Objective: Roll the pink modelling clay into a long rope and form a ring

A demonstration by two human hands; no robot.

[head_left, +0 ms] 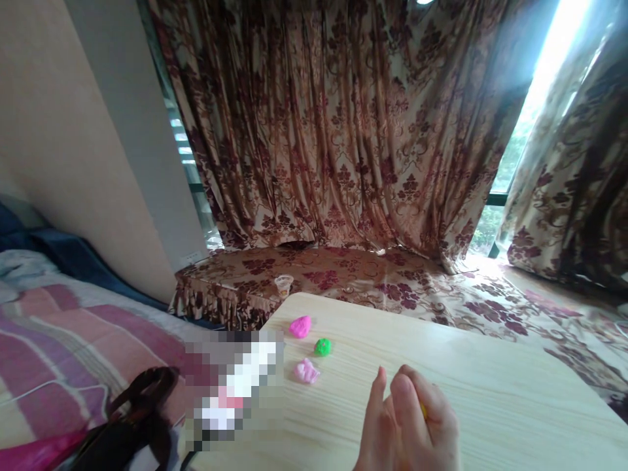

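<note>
My left hand (377,428) and my right hand (434,418) are pressed together above the near part of the wooden table. Between them shows a small bit of a yellow lump (424,411) that looks like modelling clay; most of it is hidden by the fingers. One digit on the left side points upward, while the fingers on the right are curled over. To the left of my hands lie a bright pink lump (300,326), a green lump (322,347) with a bumpy surface, and a pale pink crumpled lump (307,371), all apart from the hands.
A clear plastic cup (283,285) stands beyond the far left corner of the table (490,392). A blurred-out pale object (245,379) lies along the left edge. A striped bed (73,340) with a dark strap (142,399) is at left; patterned curtains (343,131) hang behind.
</note>
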